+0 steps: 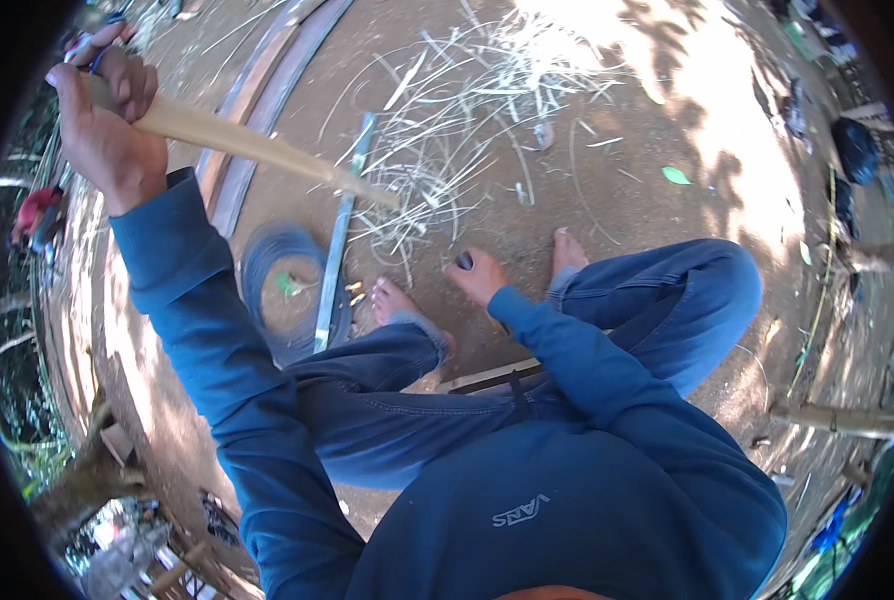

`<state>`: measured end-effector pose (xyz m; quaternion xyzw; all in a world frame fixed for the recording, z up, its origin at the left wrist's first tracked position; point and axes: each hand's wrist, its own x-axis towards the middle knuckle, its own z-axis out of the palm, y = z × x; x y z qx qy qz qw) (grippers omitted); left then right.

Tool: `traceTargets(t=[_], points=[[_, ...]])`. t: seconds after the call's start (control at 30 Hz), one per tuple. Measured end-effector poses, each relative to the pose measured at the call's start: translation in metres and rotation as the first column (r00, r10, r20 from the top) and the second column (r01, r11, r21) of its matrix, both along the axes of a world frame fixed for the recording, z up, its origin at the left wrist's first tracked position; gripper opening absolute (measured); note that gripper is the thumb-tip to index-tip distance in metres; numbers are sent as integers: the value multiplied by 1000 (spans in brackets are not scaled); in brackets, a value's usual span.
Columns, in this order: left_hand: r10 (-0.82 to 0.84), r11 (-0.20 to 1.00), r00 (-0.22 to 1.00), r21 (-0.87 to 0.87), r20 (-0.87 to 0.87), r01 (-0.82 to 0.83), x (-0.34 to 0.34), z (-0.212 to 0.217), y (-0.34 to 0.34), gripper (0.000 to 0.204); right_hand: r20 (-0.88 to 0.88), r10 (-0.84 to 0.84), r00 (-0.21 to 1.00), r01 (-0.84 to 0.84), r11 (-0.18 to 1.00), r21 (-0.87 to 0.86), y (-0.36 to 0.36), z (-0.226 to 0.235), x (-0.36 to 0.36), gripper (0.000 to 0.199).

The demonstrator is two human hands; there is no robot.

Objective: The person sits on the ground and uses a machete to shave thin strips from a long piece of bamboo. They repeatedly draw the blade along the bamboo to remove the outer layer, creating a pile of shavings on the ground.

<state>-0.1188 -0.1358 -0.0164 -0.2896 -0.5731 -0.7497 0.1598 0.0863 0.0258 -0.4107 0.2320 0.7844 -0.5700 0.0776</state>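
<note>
Head view — gripping pole (237,142) in left hand (110,135), clutching dark object (464,261) in right hand (483,279) — could drop pole onto foot (392,300) from a slack one-handed hold.

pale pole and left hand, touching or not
Touching: the head view shows the left hand wrapped around the pale pole near its upper-left end.
</note>
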Motion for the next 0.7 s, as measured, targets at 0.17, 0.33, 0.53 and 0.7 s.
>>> traceTargets(t=[0.17, 0.33, 0.53, 0.7], points=[[117, 993, 985, 12, 123, -119, 27, -16, -14, 54, -300, 83, 950, -92, 996, -16, -24, 74, -11, 31], [-149, 989, 985, 12, 90, 148, 64, -20, -61, 58, -296, 263, 918, -300, 950, -86, -40, 146, -20, 31], [185, 982, 982, -44, 35, -183, 131, -37, -53, 52, -455, 313, 834, -343, 939, 17, -58, 151, -18, 21], [338, 940, 941, 49, 24, -338, 148, -47, -64, 50, -202, 326, 923, -310, 945, 109, -55, 111, -16, 19]])
